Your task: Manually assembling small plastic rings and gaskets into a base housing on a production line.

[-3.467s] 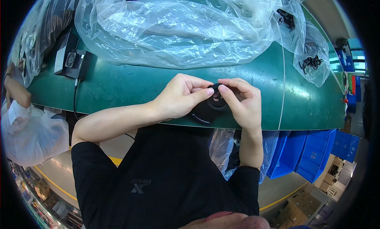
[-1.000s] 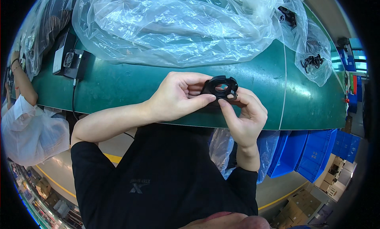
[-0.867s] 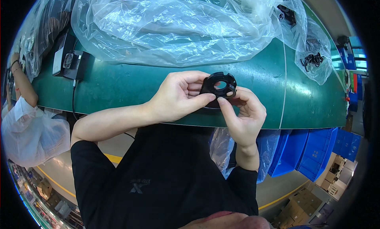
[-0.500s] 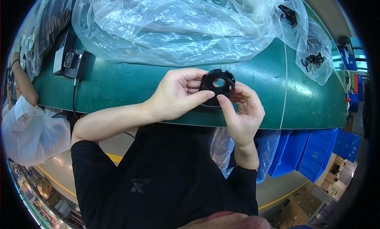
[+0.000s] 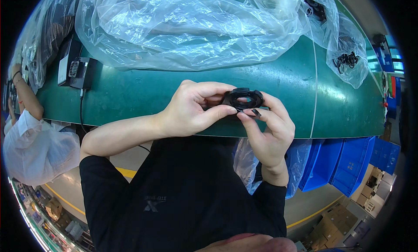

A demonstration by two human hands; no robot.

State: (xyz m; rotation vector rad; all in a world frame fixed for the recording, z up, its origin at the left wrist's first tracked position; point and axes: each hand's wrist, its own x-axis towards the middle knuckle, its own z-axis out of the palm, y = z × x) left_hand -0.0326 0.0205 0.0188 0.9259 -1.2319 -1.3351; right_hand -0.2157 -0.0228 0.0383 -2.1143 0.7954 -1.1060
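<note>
While the left hand [image 5: 187, 110] pinched the left side of a black ring [image 5: 231, 96] between thumb and bent fingers, the right hand [image 5: 274, 125] held its lower right edge, thumb and fingers nearly closed. The ring sat between both sets of fingertips, above the green table [image 5: 139, 95], just right of the frame's centre. Half a second earlier its round face showed more fully; now it tipped flatter, and a small black tab [image 5: 256, 113] stuck out by the right fingers.
</note>
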